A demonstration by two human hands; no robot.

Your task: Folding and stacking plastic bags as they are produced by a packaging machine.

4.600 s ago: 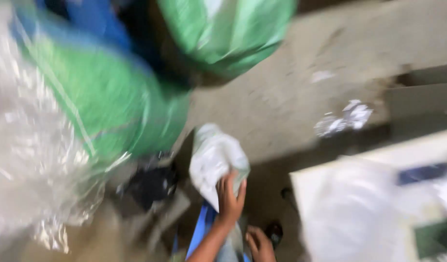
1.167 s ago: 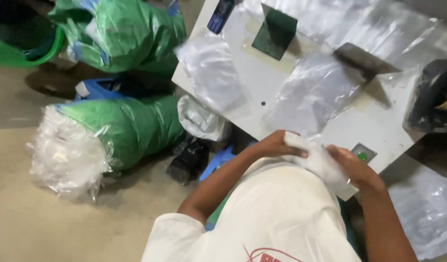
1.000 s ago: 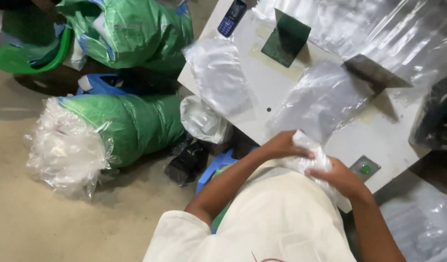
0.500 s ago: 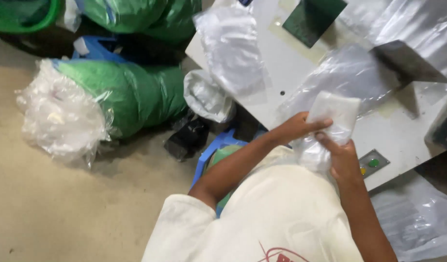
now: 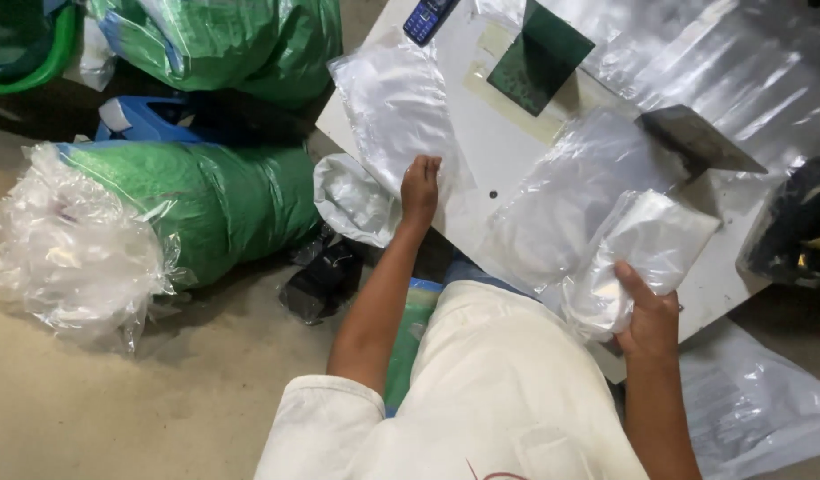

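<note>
Clear plastic is everywhere here. At the far left a green sack (image 5: 196, 209) lies on the floor, its open end spilling crumpled clear film (image 5: 68, 253); another green sack (image 5: 223, 40) lies beyond it, with a blue container (image 5: 148, 120) between them. Just right of these, a bunched white bag (image 5: 352, 200) hangs at the edge of the white worktop (image 5: 481, 160).

The left hand (image 5: 420, 188) is stretched out flat, fingers pressing on the near end of a clear plastic bag (image 5: 392, 102) that lies on the worktop's left part; it grips nothing. Farther right lie a dark green square sheet (image 5: 539, 58), a phone (image 5: 426, 16) at the far edge, another flat clear bag (image 5: 561, 200), and a grey metal scraper blade (image 5: 699, 142).

The right hand (image 5: 648, 316) is closed around the lower end of a folded stack of clear bags (image 5: 641, 253), held just above the worktop's near edge.

Judging from this, the work looks midway: the stack is gathered in 1 hand, while at least 2 loose bags still lie flat on the worktop, 1 only just touched.
</note>
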